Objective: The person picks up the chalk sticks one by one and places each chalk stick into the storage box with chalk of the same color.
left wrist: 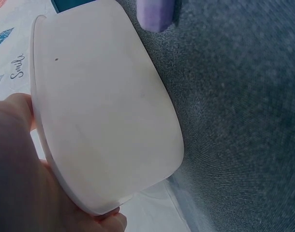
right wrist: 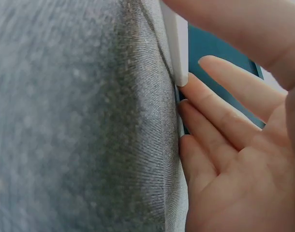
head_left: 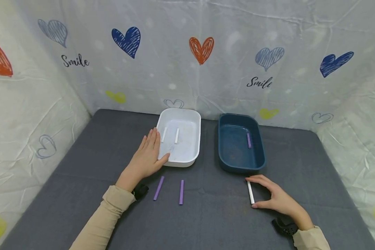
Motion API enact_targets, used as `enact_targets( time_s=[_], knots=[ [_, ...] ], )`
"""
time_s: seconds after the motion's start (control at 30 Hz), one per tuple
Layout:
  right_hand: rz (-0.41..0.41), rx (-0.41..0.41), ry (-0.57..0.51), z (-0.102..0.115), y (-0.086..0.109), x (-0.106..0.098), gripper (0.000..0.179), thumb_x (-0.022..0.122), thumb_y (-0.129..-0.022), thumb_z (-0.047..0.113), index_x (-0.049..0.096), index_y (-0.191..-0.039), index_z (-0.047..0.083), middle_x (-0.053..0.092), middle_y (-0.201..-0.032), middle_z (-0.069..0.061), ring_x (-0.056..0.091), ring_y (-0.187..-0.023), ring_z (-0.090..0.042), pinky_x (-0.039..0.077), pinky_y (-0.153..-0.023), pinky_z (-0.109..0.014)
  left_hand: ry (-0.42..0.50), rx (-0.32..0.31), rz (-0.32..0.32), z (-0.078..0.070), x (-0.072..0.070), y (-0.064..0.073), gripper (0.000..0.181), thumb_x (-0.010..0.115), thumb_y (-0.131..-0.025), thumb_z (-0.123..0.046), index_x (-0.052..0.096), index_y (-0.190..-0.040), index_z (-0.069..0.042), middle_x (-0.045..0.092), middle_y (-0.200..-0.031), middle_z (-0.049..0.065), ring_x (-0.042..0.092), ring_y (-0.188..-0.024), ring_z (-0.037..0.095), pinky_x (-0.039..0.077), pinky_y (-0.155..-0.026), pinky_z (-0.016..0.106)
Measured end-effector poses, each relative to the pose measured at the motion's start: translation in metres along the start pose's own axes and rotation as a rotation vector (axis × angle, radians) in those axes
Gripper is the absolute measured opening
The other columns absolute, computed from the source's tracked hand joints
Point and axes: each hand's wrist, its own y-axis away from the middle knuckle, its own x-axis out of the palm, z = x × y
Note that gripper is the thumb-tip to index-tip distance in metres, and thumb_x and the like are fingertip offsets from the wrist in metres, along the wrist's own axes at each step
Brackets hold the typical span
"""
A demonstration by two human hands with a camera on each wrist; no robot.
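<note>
Thumb and fingertips of my right hand (head_left: 276, 196) pinch a white stick (head_left: 251, 192), shaped like a piece of chalk, by its two ends. It lies close over the grey cloth, just in front of the dark blue tray (head_left: 237, 169); the right wrist view shows a fingertip at one end of the stick (right wrist: 180, 53). My left hand (head_left: 148, 158) rests against the left rim and near corner of a white tray (head_left: 178, 161), fingers straight and thumb spread over the front rim. Inside that tray lie two white sticks (head_left: 176, 136). One purple stick (head_left: 249, 140) is in the blue tray.
Two purple sticks, a slanted one (head_left: 158, 188) and a straighter one (head_left: 181, 192), lie on the grey cloth (head_left: 212, 222) in front of the white tray. Behind both trays hangs a pale curtain (head_left: 162, 62) printed with hearts, which also closes off both sides.
</note>
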Motion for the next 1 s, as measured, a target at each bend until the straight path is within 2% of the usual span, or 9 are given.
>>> enact_targets(
  time_s=[0.37,0.73,1.0],
  knots=[
    [0.009,0.018,-0.01,0.008,-0.005,0.0,0.073,0.085,-0.077,0.037,0.055,-0.142,0.023,0.051,-0.142,0.003,0.047,-0.128,-0.011,0.045,-0.1,-0.038,-0.013,-0.006,-0.009,0.0,-0.001,0.001,0.088,0.043,-0.102,-0.048,0.004,-0.153,0.013,-0.005,-0.162,0.028,-0.004,-0.15,0.038,0.003,-0.12,0.052],
    [0.024,-0.01,-0.028,0.01,-0.01,0.006,0.073,0.086,-0.077,0.036,0.056,-0.142,0.022,0.052,-0.142,0.005,0.045,-0.131,-0.012,0.039,-0.103,-0.026,0.0,0.001,-0.012,-0.001,0.001,-0.001,0.088,0.042,-0.102,-0.047,0.004,-0.153,0.013,-0.005,-0.161,0.028,-0.004,-0.15,0.038,0.003,-0.12,0.052],
    [0.06,-0.054,-0.041,0.016,-0.016,0.011,0.073,0.085,-0.078,0.035,0.055,-0.143,0.021,0.051,-0.143,0.002,0.045,-0.132,-0.015,0.038,-0.105,-0.027,-0.013,-0.008,-0.002,-0.001,0.0,0.001,0.089,0.043,-0.102,-0.048,0.003,-0.153,0.013,-0.005,-0.161,0.028,-0.004,-0.15,0.038,0.003,-0.12,0.052]
  ],
)
